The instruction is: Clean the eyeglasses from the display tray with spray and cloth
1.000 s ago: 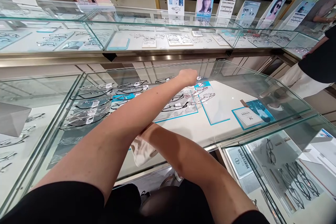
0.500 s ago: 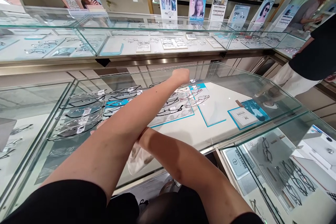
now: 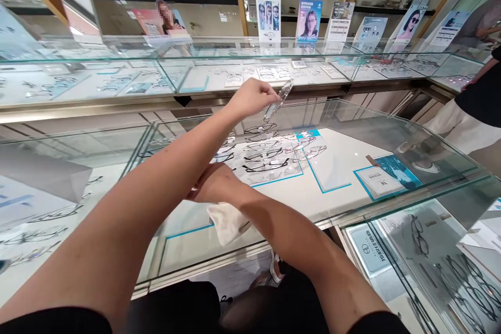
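Note:
My left hand reaches out over the glass display case, pinching a pair of clear-framed eyeglasses by one end. The eyeglasses are held up, tilted, above the rows on the case. My right hand is tucked under my left forearm, which hides most of its fingers. Just below the right wrist, a crumpled off-white cloth lies near the front edge of the case. Several dark-framed eyeglasses with white tags are laid out in rows beyond my hands.
A blue-edged board and a white card lie to the right. Another glass case with upright advertising cards runs along the back. A person in a black top stands at right. A white box is at near right.
The eyeglasses in my left hand have come into view, with the hand raised slightly. My right hand has drawn back from the left-hand rows of eyeglasses. The camera view has turned left.

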Demonstrator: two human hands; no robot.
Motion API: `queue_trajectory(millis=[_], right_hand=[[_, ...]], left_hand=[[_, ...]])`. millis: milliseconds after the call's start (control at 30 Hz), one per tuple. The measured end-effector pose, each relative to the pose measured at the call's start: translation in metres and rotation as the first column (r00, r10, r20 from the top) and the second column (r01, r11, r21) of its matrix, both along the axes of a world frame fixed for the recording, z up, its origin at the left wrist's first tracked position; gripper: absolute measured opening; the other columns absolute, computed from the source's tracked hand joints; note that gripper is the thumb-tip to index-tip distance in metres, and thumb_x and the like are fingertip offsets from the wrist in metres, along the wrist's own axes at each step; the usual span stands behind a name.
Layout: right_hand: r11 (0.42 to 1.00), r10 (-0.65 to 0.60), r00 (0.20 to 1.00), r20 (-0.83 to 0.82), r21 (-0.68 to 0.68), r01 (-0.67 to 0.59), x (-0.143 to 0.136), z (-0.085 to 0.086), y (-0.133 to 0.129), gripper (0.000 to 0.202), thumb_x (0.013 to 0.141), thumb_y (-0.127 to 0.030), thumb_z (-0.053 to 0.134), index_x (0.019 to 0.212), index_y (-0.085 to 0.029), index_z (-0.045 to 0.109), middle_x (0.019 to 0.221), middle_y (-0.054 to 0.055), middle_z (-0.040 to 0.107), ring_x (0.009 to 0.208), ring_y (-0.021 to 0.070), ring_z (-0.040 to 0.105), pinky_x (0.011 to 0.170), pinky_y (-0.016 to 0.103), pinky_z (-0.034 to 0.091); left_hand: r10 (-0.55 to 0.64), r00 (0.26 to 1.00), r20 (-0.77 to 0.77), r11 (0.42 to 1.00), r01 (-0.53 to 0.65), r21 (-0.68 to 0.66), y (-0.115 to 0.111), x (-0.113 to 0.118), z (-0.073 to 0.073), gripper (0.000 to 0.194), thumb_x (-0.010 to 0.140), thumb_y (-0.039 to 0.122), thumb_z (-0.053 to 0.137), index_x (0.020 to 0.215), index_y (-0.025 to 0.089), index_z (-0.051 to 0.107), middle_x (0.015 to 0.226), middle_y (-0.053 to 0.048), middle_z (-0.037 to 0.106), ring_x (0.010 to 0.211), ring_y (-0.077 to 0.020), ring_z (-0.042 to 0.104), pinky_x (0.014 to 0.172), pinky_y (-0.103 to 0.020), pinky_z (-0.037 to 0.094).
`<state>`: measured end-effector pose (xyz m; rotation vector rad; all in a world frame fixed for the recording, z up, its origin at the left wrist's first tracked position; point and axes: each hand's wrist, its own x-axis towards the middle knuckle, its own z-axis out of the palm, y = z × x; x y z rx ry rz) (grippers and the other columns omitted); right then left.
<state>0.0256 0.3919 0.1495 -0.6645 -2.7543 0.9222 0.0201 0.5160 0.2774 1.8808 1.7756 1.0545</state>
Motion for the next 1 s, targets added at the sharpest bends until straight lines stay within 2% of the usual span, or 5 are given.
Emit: queue_trajectory(millis=[133,367,567,733,1000], right_hand=[[0.998,0.034,0.994,-0.103,0.062,-0.027,0.012,0.01,0.003,0.054,0.101,-0.059,0.056,0.06,-0.023,0.06,0.067,-0.001,0.058,0.075,0.0173,0.055,0.065,0.03,0.027],[0.996,-0.078,0.959,-0.273,-0.053,0.065,0.024,0.013,0.008,0.061,0.099,-0.055,0.056,0.053,-0.024,0.031,0.061,-0.006,0.021,0.062,0.0128,0.02,0.064,0.033,0.015],[0.94,-0.305,0.808,-0.504,-0.295,0.171,0.03,0.003,0.022,0.059,0.093,-0.059,0.058,0.058,-0.026,0.023,0.062,-0.005,0.018,0.064,0.0138,0.02,0.063,0.035,0.017],[0.731,-0.496,0.686,-0.532,-0.682,0.0,0.025,0.0,0.025,0.03,0.07,-0.042,0.073,0.073,-0.027,0.047,0.065,-0.007,0.042,0.06,0.0132,0.034,0.059,0.03,0.029],[0.697,-0.502,0.664,-0.554,-0.714,-0.069,0.027,0.006,0.018,0.031,0.068,-0.029,0.079,0.083,-0.026,0.053,0.077,-0.004,0.063,0.071,0.014,0.049,0.065,0.028,0.035]], left_hand=[[0.148,0.932,0.331,0.979,-0.186,0.086,-0.078,-0.058,-0.007,0.018,0.082,0.035,0.078,0.079,0.017,0.077,0.056,0.001,0.049,0.055,-0.0108,0.039,0.053,-0.027,0.031],[0.277,0.748,0.602,0.887,-0.441,0.14,-0.174,-0.138,-0.055,0.027,0.077,0.044,0.079,0.085,0.019,0.074,0.052,0.009,0.035,0.048,-0.0079,0.022,0.049,-0.027,0.015],[0.321,0.758,0.568,0.864,-0.48,0.151,-0.194,-0.141,-0.103,0.033,0.08,0.055,0.076,0.084,0.021,0.074,0.054,0.009,0.031,0.054,-0.0108,0.03,0.057,-0.027,0.03],[0.32,0.765,0.559,0.882,-0.456,0.118,-0.199,-0.132,-0.134,0.036,0.084,0.058,0.073,0.083,0.022,0.074,0.055,0.009,0.028,0.055,-0.0117,0.028,0.061,-0.028,0.032],[0.27,0.772,0.575,0.938,-0.346,0.024,-0.207,-0.126,-0.132,0.035,0.085,0.057,0.075,0.08,0.022,0.073,0.054,0.008,0.03,0.057,-0.0123,0.029,0.063,-0.03,0.032]])
